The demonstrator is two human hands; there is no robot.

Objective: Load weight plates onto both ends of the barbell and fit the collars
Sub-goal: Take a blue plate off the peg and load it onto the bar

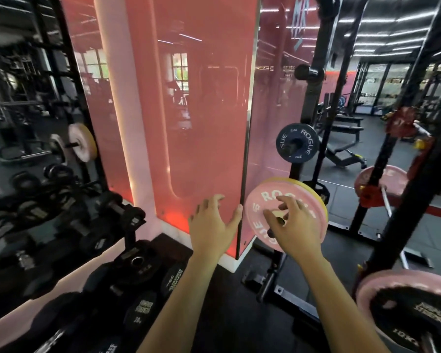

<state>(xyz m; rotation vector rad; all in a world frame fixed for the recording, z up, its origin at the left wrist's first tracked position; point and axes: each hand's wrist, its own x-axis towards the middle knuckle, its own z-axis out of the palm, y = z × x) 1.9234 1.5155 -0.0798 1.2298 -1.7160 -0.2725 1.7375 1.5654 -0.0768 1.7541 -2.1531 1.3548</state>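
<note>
A pink ROGUE weight plate (259,200) with a yellow plate behind it hangs on a storage peg of the black rack (313,103). My right hand (294,225) is in front of the pink plate's face near its centre hole, fingers spread and slightly curled, gripping nothing I can see. My left hand (211,222) hovers open just left of the plate, thumb near its rim. At the bottom right, the barbell end (428,340) carries a pink plate (372,284) with a black plate (405,319) outside it. A red collar (367,197) sits on the far bar by another pink plate (390,174).
A dark blue ROGUE plate (297,143) hangs on a higher peg. Dumbbells and black plates (138,309) fill a rack at lower left. A pink glass panel (189,110) stands straight ahead. Benches (341,138) stand on the dark floor behind the rack.
</note>
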